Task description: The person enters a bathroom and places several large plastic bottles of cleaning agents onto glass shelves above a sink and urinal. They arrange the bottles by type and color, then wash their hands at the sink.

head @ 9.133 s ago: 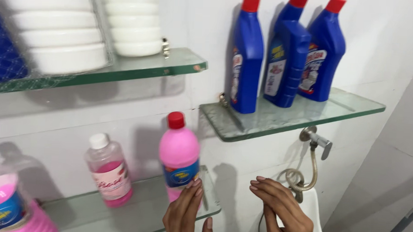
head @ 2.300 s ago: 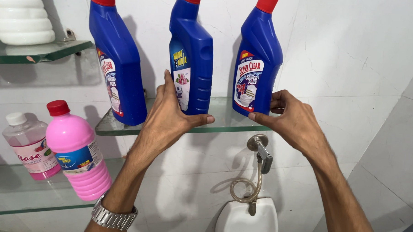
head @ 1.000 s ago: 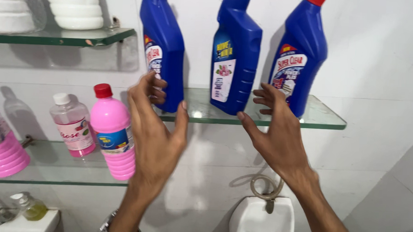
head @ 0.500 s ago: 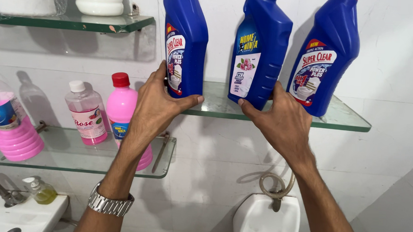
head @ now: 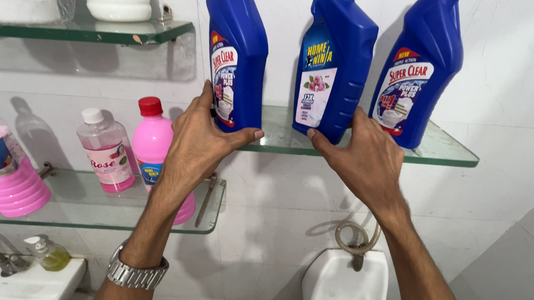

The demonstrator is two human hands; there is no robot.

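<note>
On the glass shelf [head: 450, 156] stand three blue bottles, all upright. The left hand [head: 199, 139] curls around the base of the left blue bottle [head: 238, 54], thumb lying along the shelf edge, gripping it. The right hand [head: 367, 159] cups the base of the middle blue bottle [head: 335, 63], fingers behind it, thumb at the front. The right blue bottle [head: 421, 66] stands untouched just beside that hand. By the look of it, the row is roughly spaced and two bottles are being set straight. Lower down, another shelf [head: 99, 215] holds one clear pink bottle [head: 106, 150] and two solid pink ones.
</note>
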